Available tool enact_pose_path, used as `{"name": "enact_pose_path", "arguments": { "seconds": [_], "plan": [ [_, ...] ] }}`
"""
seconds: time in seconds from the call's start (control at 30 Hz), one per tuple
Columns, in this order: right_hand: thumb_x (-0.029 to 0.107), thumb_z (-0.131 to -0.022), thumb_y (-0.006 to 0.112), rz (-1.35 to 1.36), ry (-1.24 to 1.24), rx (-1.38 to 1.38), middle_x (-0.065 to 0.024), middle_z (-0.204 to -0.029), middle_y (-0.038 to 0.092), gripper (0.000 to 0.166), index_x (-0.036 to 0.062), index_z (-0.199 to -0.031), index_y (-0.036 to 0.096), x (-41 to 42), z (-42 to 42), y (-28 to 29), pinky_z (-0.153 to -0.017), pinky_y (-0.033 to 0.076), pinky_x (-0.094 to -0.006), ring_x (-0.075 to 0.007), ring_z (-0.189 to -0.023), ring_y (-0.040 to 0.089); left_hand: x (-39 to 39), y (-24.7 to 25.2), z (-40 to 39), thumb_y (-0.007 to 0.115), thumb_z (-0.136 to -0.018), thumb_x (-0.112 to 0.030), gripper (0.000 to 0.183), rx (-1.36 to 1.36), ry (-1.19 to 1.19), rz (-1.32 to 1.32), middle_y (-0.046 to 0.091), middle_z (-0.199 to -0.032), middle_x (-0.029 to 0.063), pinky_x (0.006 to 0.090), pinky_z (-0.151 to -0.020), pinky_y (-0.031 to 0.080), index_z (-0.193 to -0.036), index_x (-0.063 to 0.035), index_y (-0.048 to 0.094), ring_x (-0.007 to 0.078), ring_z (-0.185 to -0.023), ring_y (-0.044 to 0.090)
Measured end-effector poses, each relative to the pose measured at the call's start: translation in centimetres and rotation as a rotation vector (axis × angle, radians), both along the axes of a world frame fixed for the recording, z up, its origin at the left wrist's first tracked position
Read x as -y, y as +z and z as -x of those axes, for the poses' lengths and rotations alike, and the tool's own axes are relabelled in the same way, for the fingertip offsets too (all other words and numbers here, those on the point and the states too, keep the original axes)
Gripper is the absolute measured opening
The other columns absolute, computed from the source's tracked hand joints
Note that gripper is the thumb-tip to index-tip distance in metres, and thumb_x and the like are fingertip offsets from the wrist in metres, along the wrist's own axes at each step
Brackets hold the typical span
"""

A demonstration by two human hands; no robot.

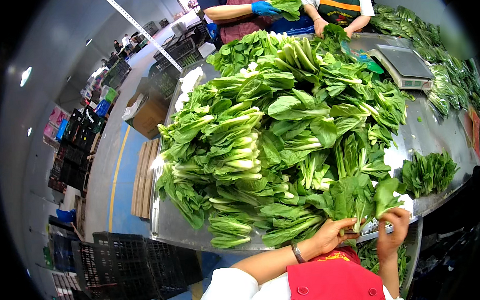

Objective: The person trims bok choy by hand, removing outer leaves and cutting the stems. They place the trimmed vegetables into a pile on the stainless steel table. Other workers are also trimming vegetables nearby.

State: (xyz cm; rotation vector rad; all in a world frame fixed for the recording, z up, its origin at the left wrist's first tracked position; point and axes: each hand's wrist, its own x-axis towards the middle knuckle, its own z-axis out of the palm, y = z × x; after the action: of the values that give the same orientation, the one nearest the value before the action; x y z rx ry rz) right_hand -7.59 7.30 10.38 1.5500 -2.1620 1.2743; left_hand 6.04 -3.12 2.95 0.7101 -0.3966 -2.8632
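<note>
A large heap of leafy green vegetables (240, 158) with pale stems covers much of a metal table (429, 131). At its near edge my left hand (332, 236) grips a leafy green plant (354, 197) by the stem, leaves pointing away from me. Just to the right, my right hand (393, 228) holds a separate green leaf (385, 196) between its fingers; the hand is slightly blurred. A smaller bunch of greens (429, 173) rests on the metal farther right.
A weighing scale (409, 66) stands at the back right, near bagged greens (453, 83). Across the table are two people, one with a blue glove (265, 8). Black crates (125, 265), a wooden pallet (145, 179) and a cardboard box (147, 115) lie left. More greens (372, 256) sit below the table edge.
</note>
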Motion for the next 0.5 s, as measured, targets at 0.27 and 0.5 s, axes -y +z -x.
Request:
{"name": "enact_pose_path", "arguments": {
  "seconds": [0.27,0.5],
  "plan": [
    [-0.004,-0.062,0.065,-0.117,0.266,0.08,-0.0104,-0.092,0.059,0.023,0.0045,-0.083,0.06,0.3,-2.4,-1.5,-0.079,0.043,-0.04,-0.0308,-0.09,0.056,-0.5,0.5,-0.6,0.059,-0.089,-0.02,0.023,-0.048,-0.065,0.059,0.062,-0.104,0.0045,0.0351,-0.084,0.048,-0.108,-0.0059,0.059,0.016,-0.094,0.058],
    [0.003,-0.073,0.063,0.026,-0.038,0.581,-0.0114,-0.097,0.059,0.031,0.0009,-0.103,0.058,-0.3,-0.6,-1.9,-0.081,0.046,-0.0327,-0.0232,-0.091,0.057,0.8,1.5,-0.8,0.057,-0.085,-0.007,0.026,0.002,0.131,-0.136,0.06,-0.105,0.0133,0.0386,-0.089,0.048,-0.109,0.0035,0.054,0.024,-0.098,0.057]
  ]
}}
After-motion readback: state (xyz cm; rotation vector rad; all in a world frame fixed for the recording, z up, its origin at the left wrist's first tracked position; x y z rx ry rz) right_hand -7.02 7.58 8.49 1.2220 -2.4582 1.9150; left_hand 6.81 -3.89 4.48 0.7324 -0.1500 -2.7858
